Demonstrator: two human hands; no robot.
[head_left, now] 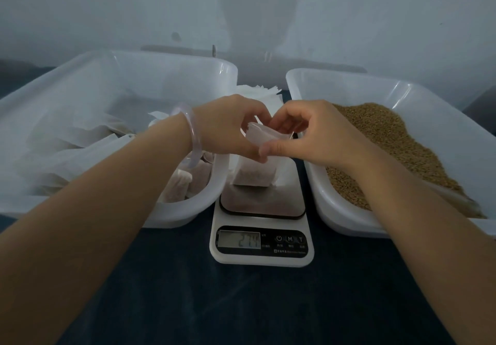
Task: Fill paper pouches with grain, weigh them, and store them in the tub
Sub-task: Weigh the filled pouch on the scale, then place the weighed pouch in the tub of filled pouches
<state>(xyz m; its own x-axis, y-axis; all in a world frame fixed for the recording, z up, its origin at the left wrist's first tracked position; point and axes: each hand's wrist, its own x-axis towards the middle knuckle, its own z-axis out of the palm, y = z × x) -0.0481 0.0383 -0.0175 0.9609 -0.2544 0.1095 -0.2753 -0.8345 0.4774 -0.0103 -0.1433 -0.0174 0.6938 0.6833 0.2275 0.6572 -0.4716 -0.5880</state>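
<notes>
A white paper pouch [255, 169] with grain in its bottom stands on the steel plate of a white kitchen scale [261, 237], whose display shows digits. My left hand [228, 126] pinches the pouch's top edge from the left. My right hand [303, 132] pinches the same top edge from the right, fingers curled over the opening. To the left, a translucent plastic tub [188, 210] holds several filled pouches [188, 183]. To the right, a second tub [341, 216] holds loose brown grain [381, 140].
A stack of empty white pouches [257, 92] lies behind the scale, between the two tubs. Everything sits on a dark tabletop [241, 304]. A pale wall rises behind. A clear bangle circles my left wrist.
</notes>
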